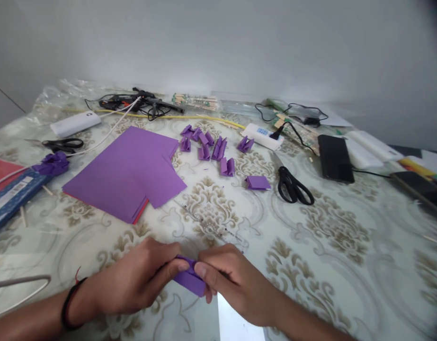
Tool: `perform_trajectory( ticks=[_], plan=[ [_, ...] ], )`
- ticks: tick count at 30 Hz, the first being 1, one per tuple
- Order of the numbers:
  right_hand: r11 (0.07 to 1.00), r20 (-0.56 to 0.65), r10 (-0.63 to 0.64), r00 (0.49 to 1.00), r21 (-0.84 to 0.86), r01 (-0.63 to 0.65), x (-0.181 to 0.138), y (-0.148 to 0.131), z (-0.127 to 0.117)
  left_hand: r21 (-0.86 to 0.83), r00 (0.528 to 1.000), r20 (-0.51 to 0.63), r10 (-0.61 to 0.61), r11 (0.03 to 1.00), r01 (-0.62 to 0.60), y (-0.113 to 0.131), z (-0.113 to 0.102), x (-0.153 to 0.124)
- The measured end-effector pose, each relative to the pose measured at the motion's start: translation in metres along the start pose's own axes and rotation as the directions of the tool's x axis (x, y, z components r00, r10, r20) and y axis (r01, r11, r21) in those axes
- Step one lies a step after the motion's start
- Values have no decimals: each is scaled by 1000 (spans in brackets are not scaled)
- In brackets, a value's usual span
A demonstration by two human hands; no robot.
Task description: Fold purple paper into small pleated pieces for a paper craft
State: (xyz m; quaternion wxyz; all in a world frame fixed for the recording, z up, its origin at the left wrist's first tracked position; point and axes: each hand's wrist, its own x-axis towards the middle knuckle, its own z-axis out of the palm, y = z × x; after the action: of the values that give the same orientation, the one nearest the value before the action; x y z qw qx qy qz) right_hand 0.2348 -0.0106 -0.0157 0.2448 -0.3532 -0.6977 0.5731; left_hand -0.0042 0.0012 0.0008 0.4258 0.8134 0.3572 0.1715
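You are in the middle of folding: your left hand (140,279) and right hand (232,279) meet at the near edge of the table (346,246), and between them sits a small purple paper piece (190,279). Both hands are closed around it in a pinch, left thumb and fingertips on its left end, right thumb pressing on its right end. The piece looks partly folded, like a flat wedge; how many folds it has already I cannot tell.

Judging from the finished purple folded units (213,149) lying in a loose cluster toward the far middle of the table, the step in hand is creasing another such unit. The next move probably calls for a firm press along the fold while the other hand keeps the paper from slipping.

Room is fair. Just beyond your knuckles lies a clear ruler (211,222), close enough to catch if you push forward. The stack of purple sheets (129,173) lies to the left of centre, well apart from your hands. The black scissors (292,187) rest to the right of the cluster, with one more folded piece (258,182) just beside them. A second pair of scissors (62,143) and a white power bank (75,123) sit near the far left corner. The right half of the near edge offers the most open surface.
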Motion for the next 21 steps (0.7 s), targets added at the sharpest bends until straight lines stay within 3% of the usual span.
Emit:
perform_trajectory(
  ticks=[7,13,17,21],
  plan=[
    [999,-225,-13,974,-40,4,1,1,5,-172,991,20,-134,976,135,-3,0,6],
    [989,-199,-78,977,-142,50,2,5,10,-239,971,47,-234,941,239,-5,3,9],
    [986,-199,-34,979,-168,0,2,5,13,-176,966,0,-257,951,253,-3,-3,10],
    [987,-251,36,967,-142,-74,4,4,13,-232,955,-10,-295,930,285,4,-10,8]
  ],
)
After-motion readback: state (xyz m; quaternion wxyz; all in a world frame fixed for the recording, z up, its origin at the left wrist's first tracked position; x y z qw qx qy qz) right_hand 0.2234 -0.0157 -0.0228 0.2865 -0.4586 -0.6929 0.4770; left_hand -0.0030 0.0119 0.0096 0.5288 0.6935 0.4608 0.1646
